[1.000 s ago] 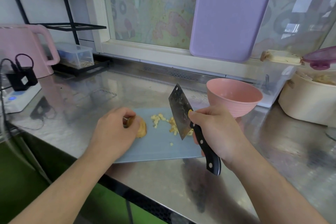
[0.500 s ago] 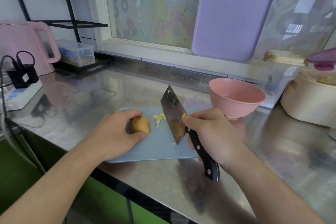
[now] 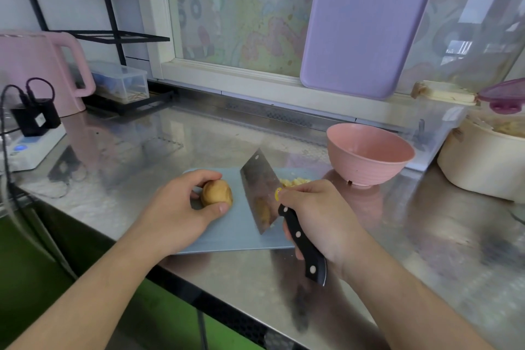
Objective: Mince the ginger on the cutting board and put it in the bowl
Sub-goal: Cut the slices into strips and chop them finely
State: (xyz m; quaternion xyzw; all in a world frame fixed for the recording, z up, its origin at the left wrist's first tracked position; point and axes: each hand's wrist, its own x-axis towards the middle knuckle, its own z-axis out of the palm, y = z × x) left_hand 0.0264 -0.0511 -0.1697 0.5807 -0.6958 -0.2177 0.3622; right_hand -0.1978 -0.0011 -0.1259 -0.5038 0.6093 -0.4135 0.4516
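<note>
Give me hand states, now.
Left hand: grips the ginger piece on the cutting board.
Right hand: grips the cleaver by its handle.

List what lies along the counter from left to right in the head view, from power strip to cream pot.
Power strip → left hand → ginger piece → cleaver → right hand → pink bowl → cream pot.

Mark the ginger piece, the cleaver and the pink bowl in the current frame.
ginger piece (image 3: pixel 216 192), head view, on its rounded skin between the left fingers.
cleaver (image 3: pixel 260 187), head view, on the flat of the steel blade.
pink bowl (image 3: pixel 366 172), head view, on the outer ribbed wall.
</note>
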